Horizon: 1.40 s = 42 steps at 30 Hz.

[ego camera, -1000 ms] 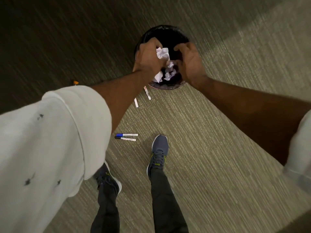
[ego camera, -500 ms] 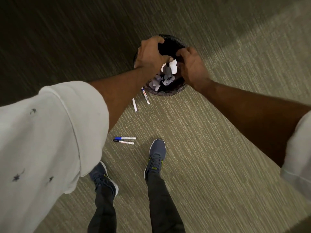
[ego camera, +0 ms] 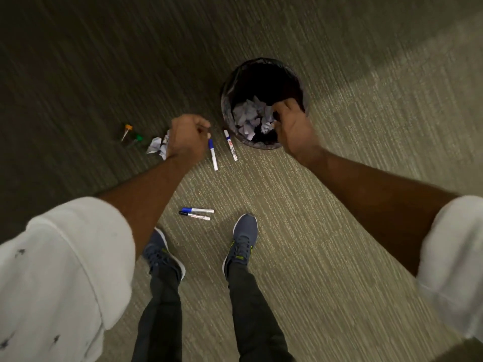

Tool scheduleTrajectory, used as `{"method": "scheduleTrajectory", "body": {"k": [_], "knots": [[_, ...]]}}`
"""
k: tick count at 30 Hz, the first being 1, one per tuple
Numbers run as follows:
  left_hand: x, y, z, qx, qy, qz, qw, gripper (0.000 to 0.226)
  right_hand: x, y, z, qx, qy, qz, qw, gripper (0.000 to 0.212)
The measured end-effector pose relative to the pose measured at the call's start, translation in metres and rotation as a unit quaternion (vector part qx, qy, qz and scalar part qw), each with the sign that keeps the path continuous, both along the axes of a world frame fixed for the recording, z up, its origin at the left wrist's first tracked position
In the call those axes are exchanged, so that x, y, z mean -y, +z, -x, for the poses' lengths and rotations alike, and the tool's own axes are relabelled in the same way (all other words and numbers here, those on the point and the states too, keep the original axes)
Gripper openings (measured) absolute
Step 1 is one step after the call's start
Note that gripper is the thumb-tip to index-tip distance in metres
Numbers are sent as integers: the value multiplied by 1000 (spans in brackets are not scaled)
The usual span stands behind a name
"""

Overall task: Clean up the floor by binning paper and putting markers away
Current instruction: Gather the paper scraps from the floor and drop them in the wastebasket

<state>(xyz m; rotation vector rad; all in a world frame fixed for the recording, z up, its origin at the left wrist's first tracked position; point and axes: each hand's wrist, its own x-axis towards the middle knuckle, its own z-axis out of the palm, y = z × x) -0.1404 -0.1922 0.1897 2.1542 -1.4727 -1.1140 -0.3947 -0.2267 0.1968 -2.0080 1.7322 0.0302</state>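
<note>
A black lined bin [ego camera: 230, 82] stands on the carpet with crumpled white paper [ego camera: 248, 116] inside. My right hand [ego camera: 292, 126] hangs over its near rim, fingers loosely bent into the opening, and nothing shows in them. My left hand [ego camera: 188, 137] is left of the bin with its fingers curled in and nothing visible in them. It hovers above a crumpled paper ball [ego camera: 158, 147] on the floor. A blue-capped marker [ego camera: 213, 155] and a second white marker [ego camera: 230, 145] lie between my left hand and the bin.
Two more markers [ego camera: 197, 213] lie side by side in front of my shoes [ego camera: 241, 241]. An orange-capped marker [ego camera: 126, 131] and a green-capped one [ego camera: 136, 139] lie in the shadow at the left. Carpet stretches right of the bin.
The paper held between both hands has dropped into the bin. My left hand has swung left, away from the bin and toward the floor paper. The view has tilted, showing more of the floor.
</note>
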Motion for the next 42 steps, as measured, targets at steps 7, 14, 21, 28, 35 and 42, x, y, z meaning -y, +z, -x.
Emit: {"method": "scheduleTrajectory", "body": {"k": [7, 14, 21, 28, 35, 42], "knots": [[-44, -34, -78, 39, -22, -10, 999, 21, -46, -29, -75, 8, 72, -17, 997, 39], [-72, -90, -143, 8, -26, -35, 999, 17, -76, -76, -155, 36, 86, -48, 995, 46], [-90, -146, -176, 26, -81, -49, 995, 31, -100, -152, -221, 47, 94, -77, 991, 42], [-82, -253, -210, 94, -171, -18, 981, 52, -109, -247, -258, 23, 167, -66, 983, 56], [-75, -335, -219, 152, -184, -26, 971, 78, -86, -334, -282, -62, 231, -48, 970, 81], [-57, -379, -202, 98, -168, -33, 980, 85, -77, -388, -287, -112, 290, 18, 950, 63]]}}
